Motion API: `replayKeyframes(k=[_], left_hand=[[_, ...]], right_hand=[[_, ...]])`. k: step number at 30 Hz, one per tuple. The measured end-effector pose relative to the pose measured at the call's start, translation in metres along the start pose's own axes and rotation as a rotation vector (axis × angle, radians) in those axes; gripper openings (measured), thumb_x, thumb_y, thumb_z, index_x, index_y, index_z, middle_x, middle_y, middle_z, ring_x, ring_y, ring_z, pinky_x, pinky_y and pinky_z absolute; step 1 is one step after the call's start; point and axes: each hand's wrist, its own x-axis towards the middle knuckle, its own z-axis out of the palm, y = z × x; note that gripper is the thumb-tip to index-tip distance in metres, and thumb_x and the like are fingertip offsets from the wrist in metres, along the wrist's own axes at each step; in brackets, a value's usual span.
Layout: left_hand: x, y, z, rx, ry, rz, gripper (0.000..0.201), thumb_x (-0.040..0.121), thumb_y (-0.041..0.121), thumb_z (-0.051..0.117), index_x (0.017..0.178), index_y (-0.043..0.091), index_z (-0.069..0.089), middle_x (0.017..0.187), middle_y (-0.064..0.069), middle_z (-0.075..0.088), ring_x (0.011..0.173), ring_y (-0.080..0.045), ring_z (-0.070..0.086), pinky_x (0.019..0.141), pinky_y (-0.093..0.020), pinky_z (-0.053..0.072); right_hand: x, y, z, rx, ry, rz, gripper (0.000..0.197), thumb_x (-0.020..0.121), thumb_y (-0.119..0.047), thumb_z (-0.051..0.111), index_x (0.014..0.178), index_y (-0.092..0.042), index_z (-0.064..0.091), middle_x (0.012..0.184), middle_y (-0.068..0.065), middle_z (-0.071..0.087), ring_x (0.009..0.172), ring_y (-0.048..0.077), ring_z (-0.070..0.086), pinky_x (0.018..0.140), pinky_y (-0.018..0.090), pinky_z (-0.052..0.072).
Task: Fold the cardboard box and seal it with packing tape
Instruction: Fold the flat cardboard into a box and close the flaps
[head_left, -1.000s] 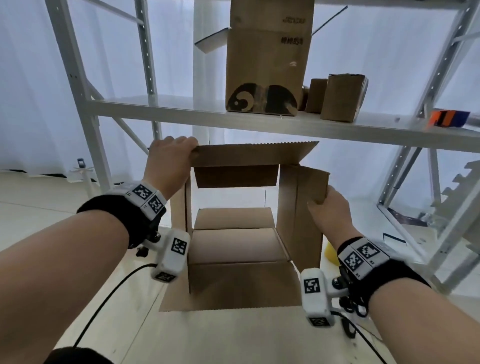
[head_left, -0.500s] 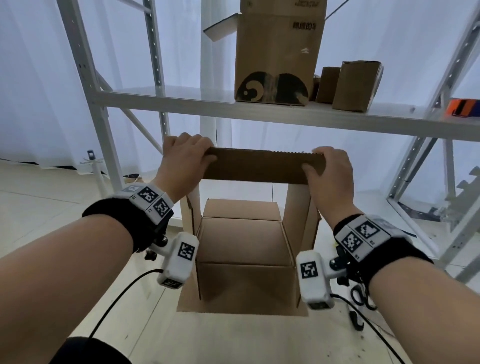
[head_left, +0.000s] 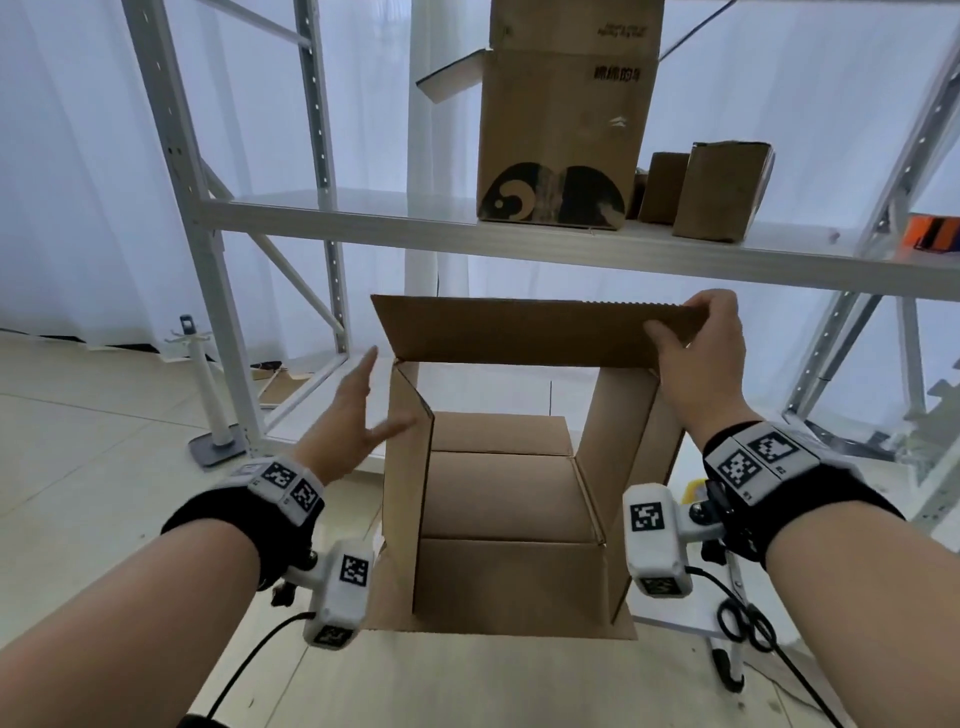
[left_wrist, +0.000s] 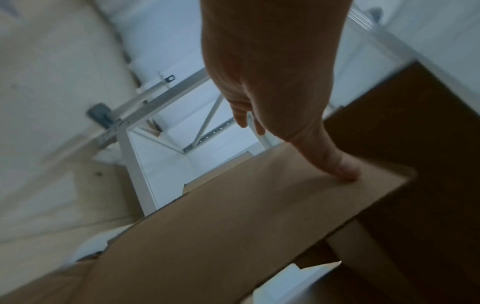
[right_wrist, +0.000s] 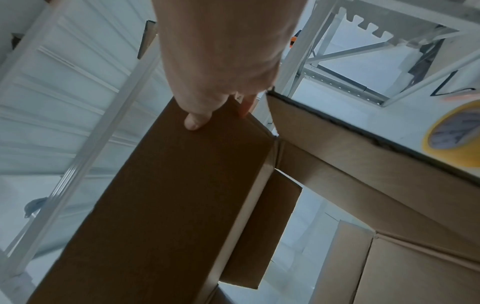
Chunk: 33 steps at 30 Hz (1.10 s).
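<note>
A brown cardboard box (head_left: 504, 525) lies on its side on the table with its open end toward me. My right hand (head_left: 691, 335) pinches the right end of the top flap (head_left: 535, 332) and holds it raised; the right wrist view has the thumb (right_wrist: 194, 121) under that flap (right_wrist: 161, 205). My left hand (head_left: 366, 410) is spread open beside the box, its thumb touching the left side flap (head_left: 408, 493). The left wrist view shows the thumb tip (left_wrist: 348, 172) pressing on that flap (left_wrist: 233, 226). A yellow tape roll (right_wrist: 457, 133) lies to the right of the box.
A metal rack's shelf (head_left: 363, 218) crosses just above and behind the box and carries a tall carton (head_left: 561, 135) and smaller boxes (head_left: 719, 189). Black scissors (head_left: 748, 623) lie at the table's right edge. A white stand (head_left: 208, 395) is on the floor to the left.
My left hand has let go of the top flap, dropped and opened against the left side flap. My right hand still grips the top flap, now lifted higher.
</note>
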Motion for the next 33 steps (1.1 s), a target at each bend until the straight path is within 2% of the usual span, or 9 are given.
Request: replayKeyframes(k=[3, 7, 10, 13, 16, 21, 24, 27, 33], left_hand=[[0.021, -0.006, 0.012, -0.005, 0.022, 0.067, 0.120, 0.065, 0.050, 0.075, 0.150, 0.032, -0.008, 0.159, 0.002, 0.003, 0.144, -0.023, 0.018, 0.114, -0.048, 0.026], [0.060, -0.003, 0.020, -0.164, 0.124, 0.069, 0.123, 0.065, 0.041, 0.083, 0.150, 0.030, -0.006, 0.159, 0.005, 0.007, 0.145, -0.018, 0.014, 0.116, -0.045, 0.022], [0.076, -0.006, 0.029, -0.173, 0.118, -0.033, 0.108, 0.069, 0.028, 0.083, 0.149, 0.019, 0.011, 0.155, -0.002, 0.020, 0.141, -0.022, 0.025, 0.114, -0.040, 0.026], [0.084, -0.012, 0.040, -0.209, 0.088, -0.074, 0.107, 0.069, 0.026, 0.084, 0.148, 0.016, 0.013, 0.148, -0.006, 0.033, 0.133, -0.024, 0.037, 0.109, -0.042, 0.034], [0.095, -0.014, 0.045, -0.138, 0.083, -0.054, 0.107, 0.065, 0.037, 0.085, 0.148, 0.021, 0.019, 0.142, -0.006, 0.036, 0.127, -0.025, 0.041, 0.107, -0.047, 0.037], [0.104, -0.011, 0.058, -0.236, 0.049, -0.124, 0.093, 0.067, 0.032, 0.084, 0.139, 0.015, 0.028, 0.142, -0.006, 0.034, 0.129, -0.022, 0.038, 0.108, -0.041, 0.037], [0.105, -0.012, 0.067, -0.308, 0.074, -0.158, 0.091, 0.065, 0.035, 0.085, 0.133, 0.016, 0.027, 0.136, -0.004, 0.040, 0.122, -0.022, 0.045, 0.103, -0.042, 0.043], [0.104, -0.012, 0.071, -0.304, 0.179, -0.184, 0.087, 0.066, 0.036, 0.084, 0.130, 0.015, 0.029, 0.134, -0.004, 0.040, 0.119, -0.022, 0.048, 0.102, -0.042, 0.043], [0.090, 0.001, 0.076, -0.116, 0.415, -0.170, 0.068, 0.072, 0.038, 0.078, 0.117, 0.006, 0.038, 0.120, -0.011, 0.044, 0.110, -0.030, 0.048, 0.093, -0.042, 0.043]], right_hand=[[0.003, -0.003, 0.008, 0.089, -0.001, 0.027, 0.035, 0.089, -0.017, 0.065, 0.113, -0.015, 0.040, 0.108, -0.001, 0.045, 0.099, 0.015, 0.045, 0.087, 0.023, 0.039], [0.010, -0.001, 0.015, 0.185, -0.008, 0.085, 0.040, 0.091, -0.022, 0.064, 0.122, -0.010, 0.042, 0.109, -0.003, 0.047, 0.096, 0.010, 0.047, 0.071, 0.000, 0.038], [0.014, 0.007, 0.018, 0.177, -0.031, 0.105, 0.032, 0.090, -0.028, 0.064, 0.114, -0.011, 0.052, 0.103, -0.004, 0.054, 0.094, 0.012, 0.052, 0.078, 0.015, 0.045], [0.017, 0.021, 0.021, 0.250, -0.044, 0.172, 0.021, 0.089, -0.033, 0.064, 0.102, -0.019, 0.058, 0.099, -0.003, 0.061, 0.096, 0.016, 0.060, 0.088, 0.034, 0.051], [0.020, 0.032, 0.024, 0.253, -0.032, 0.217, 0.027, 0.090, -0.043, 0.060, 0.104, -0.020, 0.056, 0.099, -0.006, 0.061, 0.096, 0.015, 0.060, 0.086, 0.031, 0.051], [0.012, 0.055, 0.040, 0.215, -0.077, 0.400, 0.068, 0.083, -0.071, 0.046, 0.126, -0.019, 0.047, 0.113, -0.005, 0.054, 0.104, 0.015, 0.053, 0.094, 0.031, 0.043], [0.008, 0.066, 0.048, 0.147, -0.056, 0.416, 0.059, 0.094, -0.058, 0.041, 0.132, -0.013, 0.039, 0.111, -0.004, 0.048, 0.100, 0.015, 0.048, 0.091, 0.029, 0.038], [0.007, 0.070, 0.053, 0.124, -0.048, 0.369, 0.049, 0.098, -0.049, 0.040, 0.127, -0.010, 0.043, 0.110, -0.002, 0.051, 0.101, 0.017, 0.051, 0.089, 0.028, 0.040], [0.002, 0.073, 0.055, 0.149, 0.065, 0.340, 0.044, 0.093, -0.056, 0.044, 0.097, -0.014, 0.052, 0.087, -0.004, 0.054, 0.086, 0.017, 0.054, 0.082, 0.028, 0.045]])
